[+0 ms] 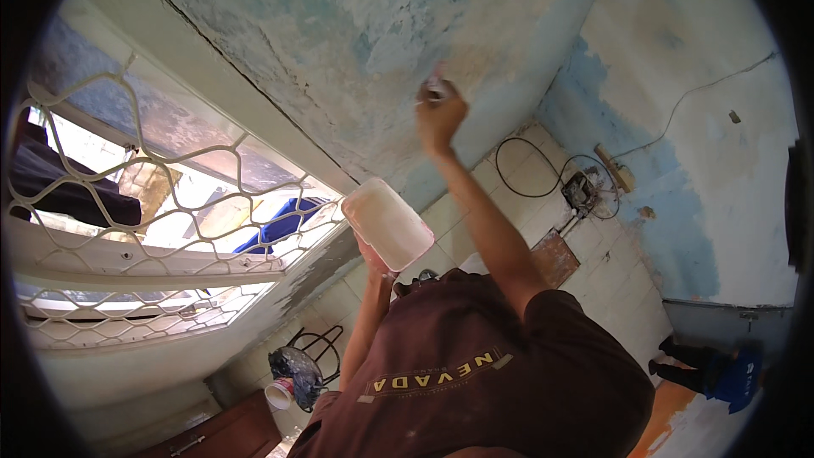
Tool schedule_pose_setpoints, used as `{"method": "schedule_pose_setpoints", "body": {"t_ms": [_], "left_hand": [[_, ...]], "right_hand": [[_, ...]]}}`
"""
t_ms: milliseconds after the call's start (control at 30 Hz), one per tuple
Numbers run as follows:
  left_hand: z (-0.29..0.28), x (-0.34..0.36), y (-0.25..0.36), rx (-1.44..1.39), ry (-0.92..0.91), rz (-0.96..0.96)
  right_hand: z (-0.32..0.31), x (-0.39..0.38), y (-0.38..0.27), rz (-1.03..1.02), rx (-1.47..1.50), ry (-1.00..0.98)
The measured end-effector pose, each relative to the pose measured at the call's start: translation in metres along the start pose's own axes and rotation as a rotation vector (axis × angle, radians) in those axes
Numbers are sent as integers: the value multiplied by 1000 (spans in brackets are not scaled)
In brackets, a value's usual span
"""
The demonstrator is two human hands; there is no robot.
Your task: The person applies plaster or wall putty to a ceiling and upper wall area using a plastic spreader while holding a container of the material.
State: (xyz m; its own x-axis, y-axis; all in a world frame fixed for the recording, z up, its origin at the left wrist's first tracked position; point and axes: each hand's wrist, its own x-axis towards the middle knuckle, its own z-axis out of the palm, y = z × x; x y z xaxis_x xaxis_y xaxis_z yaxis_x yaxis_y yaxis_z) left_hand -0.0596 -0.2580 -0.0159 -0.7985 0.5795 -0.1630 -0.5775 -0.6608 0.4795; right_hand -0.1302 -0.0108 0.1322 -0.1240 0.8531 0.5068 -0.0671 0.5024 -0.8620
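Note:
My left hand grips a shallow white plastic tub from beneath, at its side. A pale pinkish-white coating lines the inside of the tub. My right hand is raised with bent fingers around a small pinkish tool. Its kind is too blurred to make out. The tool's tip is at or close to the patchy blue-grey wall, and I cannot tell whether it touches.
A window with a curved white metal grille is at left. A black cable loops on the tiled floor by a brown board. A stool with a black bag and white bucket stand lower left. Blue and dark clothing shows lower right.

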Motion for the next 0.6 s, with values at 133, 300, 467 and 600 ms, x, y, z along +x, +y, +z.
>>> {"method": "schedule_pose_setpoints", "body": {"t_ms": [133,300,467,600], "left_hand": [[7,-3,6,17,102,29],[-4,-3,15,44,74,1],[-12,-5,15,-19,33,-11],[-39,-3,17,217,136,114]], "right_hand": [[-3,-71,-79,-213,62,-211],[-46,-68,-17,-96,169,-217],[-33,-7,37,83,-143,-25],[16,-68,-35,-129,-79,-100]]}}
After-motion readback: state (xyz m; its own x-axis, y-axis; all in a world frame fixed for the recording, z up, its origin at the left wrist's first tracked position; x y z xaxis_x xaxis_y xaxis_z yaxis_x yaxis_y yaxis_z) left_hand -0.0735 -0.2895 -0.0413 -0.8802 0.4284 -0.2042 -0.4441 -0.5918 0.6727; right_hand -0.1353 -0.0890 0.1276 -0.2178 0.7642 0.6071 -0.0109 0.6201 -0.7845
